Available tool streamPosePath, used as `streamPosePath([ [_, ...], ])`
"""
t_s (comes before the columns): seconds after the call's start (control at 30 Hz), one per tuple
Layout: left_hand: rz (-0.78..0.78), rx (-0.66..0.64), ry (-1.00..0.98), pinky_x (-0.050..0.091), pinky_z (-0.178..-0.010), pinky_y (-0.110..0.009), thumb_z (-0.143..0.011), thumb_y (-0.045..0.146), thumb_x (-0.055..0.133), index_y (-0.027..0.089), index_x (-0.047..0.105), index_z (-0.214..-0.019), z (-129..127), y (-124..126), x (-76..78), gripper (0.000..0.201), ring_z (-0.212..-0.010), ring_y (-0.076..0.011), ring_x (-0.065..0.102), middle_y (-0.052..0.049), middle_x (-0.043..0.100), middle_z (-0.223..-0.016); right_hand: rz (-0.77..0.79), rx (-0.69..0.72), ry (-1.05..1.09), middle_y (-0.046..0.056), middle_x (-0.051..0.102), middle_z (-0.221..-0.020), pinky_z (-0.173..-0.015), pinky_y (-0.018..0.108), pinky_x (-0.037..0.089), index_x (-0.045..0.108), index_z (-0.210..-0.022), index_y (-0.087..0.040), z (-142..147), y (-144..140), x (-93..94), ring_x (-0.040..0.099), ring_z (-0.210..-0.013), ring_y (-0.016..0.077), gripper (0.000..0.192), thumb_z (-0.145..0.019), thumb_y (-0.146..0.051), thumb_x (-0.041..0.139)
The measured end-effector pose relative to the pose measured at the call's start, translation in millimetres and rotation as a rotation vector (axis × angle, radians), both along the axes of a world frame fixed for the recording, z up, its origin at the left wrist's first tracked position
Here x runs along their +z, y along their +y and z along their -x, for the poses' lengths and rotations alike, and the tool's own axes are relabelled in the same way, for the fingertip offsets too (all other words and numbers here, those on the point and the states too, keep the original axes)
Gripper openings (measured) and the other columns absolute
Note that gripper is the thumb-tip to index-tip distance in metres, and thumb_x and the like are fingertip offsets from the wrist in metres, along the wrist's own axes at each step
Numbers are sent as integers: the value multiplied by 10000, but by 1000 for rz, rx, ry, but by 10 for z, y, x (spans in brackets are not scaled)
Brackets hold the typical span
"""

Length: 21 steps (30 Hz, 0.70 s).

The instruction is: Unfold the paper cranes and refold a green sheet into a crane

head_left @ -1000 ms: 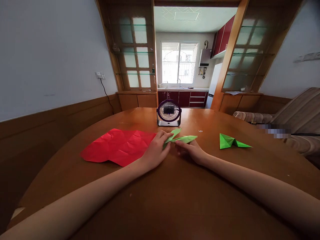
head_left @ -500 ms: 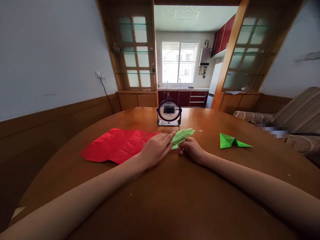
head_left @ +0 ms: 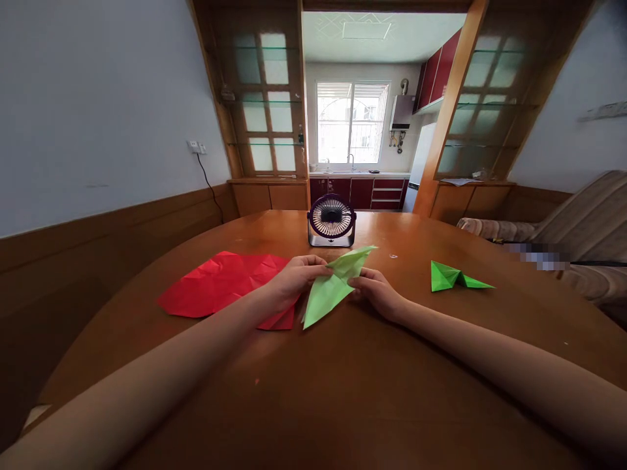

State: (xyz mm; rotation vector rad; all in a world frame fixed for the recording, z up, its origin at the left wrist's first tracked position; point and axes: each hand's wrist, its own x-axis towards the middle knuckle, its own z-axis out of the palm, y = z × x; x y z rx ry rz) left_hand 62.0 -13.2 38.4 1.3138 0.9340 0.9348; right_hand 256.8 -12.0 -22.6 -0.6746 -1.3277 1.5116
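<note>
Light-green folded paper, flat under both hands 0.5 s earlier, was lifted and opened into a long kite between left hand and right hand, both pinching its edges; red sheet lay left of the grip.

two green folded papers, one red sheet, one small fan, two hands.

A home dining area: a round wooden table near, a kitchen with red cabinets, sink and window far, a striped sofa on the right
</note>
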Motion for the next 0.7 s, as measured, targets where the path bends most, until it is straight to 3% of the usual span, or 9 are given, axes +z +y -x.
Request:
streamPosePath([
  [0.13,144,-73,-94,455,-606,-261,-576,85,744,140,585,-812,19,-3,-6,290,-598,-130,603,-23,647,-736,14,19,5,6,660,-769,-623,262,471,635,-884,-169,7,-35,34,592,-631,116,218,-701,-234,733],
  [0.23,181,-201,-143,487,-705,-296,-562,64,759,138,609,-915,34,-13,-21,391,-692,-161,647,-49,675,-837,-19,53,-14,17,681,-768,-639,294,501,610,-920,-167,13,-64,59,630,-632,138,259,-717,-263,738],
  [0.33,180,-346,-147,489,-777,-327,-636,171,791,141,633,-960,54,3,-49,362,-773,-193,668,-72,689,-882,-81,82,-94,21,679,-671,-579,268,472,581,-885,-159,11,-67,62,638,-581,144,243,-758,-314,720],
  [0.4,162,-375,-129,485,-777,-325,-689,263,787,139,649,-944,67,31,-71,316,-792,-201,666,-80,693,-878,-110,74,-129,10,664,-623,-537,239,436,569,-864,-160,7,-53,48,628,-548,131,238,-771,-323,714],
  [0.7,131,-105,-33,421,-631,-254,-580,288,865,130,655,-812,110,110,-42,350,-633,-114,575,-33,653,-771,-100,73,-87,-5,649,-731,-529,240,453,595,-952,-161,0,-11,12,579,-528,94,266,-760,-298,717],
])
